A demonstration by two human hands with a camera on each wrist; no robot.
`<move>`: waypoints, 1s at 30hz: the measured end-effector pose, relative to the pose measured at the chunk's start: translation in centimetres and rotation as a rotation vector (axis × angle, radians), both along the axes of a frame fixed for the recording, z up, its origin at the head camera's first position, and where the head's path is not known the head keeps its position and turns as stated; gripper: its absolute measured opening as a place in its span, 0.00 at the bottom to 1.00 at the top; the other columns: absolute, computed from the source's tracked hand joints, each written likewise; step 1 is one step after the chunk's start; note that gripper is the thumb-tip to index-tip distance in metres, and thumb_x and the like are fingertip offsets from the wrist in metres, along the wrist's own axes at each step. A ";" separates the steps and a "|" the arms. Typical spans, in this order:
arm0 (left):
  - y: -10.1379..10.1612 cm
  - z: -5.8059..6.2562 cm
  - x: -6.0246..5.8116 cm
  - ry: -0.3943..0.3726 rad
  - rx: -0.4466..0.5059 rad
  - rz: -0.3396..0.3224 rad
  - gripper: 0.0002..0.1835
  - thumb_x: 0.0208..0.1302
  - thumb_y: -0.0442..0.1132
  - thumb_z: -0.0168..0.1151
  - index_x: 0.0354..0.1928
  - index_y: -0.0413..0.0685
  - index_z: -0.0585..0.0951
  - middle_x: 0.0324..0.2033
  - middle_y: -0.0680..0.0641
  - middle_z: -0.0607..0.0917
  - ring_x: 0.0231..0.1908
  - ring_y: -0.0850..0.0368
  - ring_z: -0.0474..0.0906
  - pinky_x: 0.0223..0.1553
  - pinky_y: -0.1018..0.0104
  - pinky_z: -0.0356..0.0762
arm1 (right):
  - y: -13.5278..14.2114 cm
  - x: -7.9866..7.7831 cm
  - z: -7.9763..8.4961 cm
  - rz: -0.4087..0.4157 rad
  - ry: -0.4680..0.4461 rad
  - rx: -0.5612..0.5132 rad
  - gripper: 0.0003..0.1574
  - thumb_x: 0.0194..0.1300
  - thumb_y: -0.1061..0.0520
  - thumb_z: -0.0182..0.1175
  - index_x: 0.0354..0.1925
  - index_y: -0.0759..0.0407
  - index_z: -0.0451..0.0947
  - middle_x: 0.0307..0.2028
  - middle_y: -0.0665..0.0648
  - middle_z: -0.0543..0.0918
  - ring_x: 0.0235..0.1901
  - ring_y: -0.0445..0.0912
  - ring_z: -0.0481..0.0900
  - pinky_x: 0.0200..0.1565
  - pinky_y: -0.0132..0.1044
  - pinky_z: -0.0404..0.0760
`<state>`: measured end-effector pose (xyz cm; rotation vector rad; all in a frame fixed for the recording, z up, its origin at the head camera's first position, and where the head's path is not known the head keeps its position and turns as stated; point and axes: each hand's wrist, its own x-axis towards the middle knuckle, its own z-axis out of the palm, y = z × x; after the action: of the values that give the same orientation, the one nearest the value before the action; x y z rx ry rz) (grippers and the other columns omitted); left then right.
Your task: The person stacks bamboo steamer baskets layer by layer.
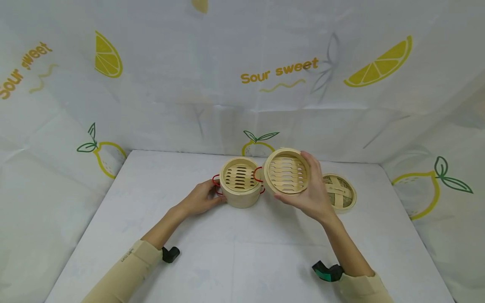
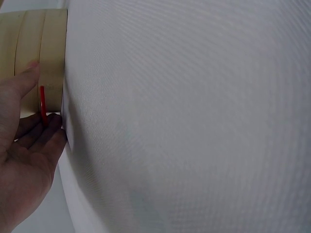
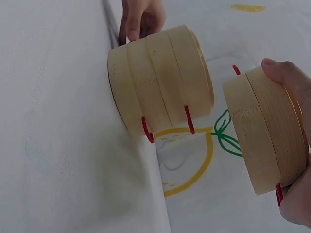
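A stack of bamboo steamer baskets [image 1: 241, 200] with red loop handles stands upright on the table. My left hand [image 1: 202, 198] holds its left side, thumb on the front wall; in the left wrist view the other fingers lie by a red handle [image 2: 43, 104]. Just right of the stack, raised off the table, my right hand [image 1: 315, 197] grips another bamboo steamer basket [image 1: 286, 173] between thumb and fingers. That basket is tilted, its slatted inside towards the head camera. The right wrist view shows a gap between it and the stack [image 3: 150, 80].
A round woven bamboo lid [image 1: 342, 192] lies on the table behind the right hand, partly hidden by it. The white-covered table [image 1: 235, 261] ends at the back against a white hanging sheet [image 1: 182, 75] printed with lemons.
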<state>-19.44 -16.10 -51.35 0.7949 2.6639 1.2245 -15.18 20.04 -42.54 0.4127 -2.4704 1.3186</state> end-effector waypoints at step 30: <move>0.0 -0.1 -0.1 -0.001 -0.009 0.006 0.28 0.71 0.44 0.76 0.69 0.45 0.79 0.50 0.50 0.88 0.49 0.56 0.80 0.54 0.58 0.81 | -2.1 -0.1 0.2 0.076 0.045 -0.075 0.88 0.33 0.58 0.94 0.85 0.53 0.54 0.81 0.61 0.61 0.81 0.58 0.61 0.80 0.64 0.60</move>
<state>-19.50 -16.12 -51.43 0.7851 2.6709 1.2135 -15.30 17.92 -42.33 0.5170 -2.3819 1.4112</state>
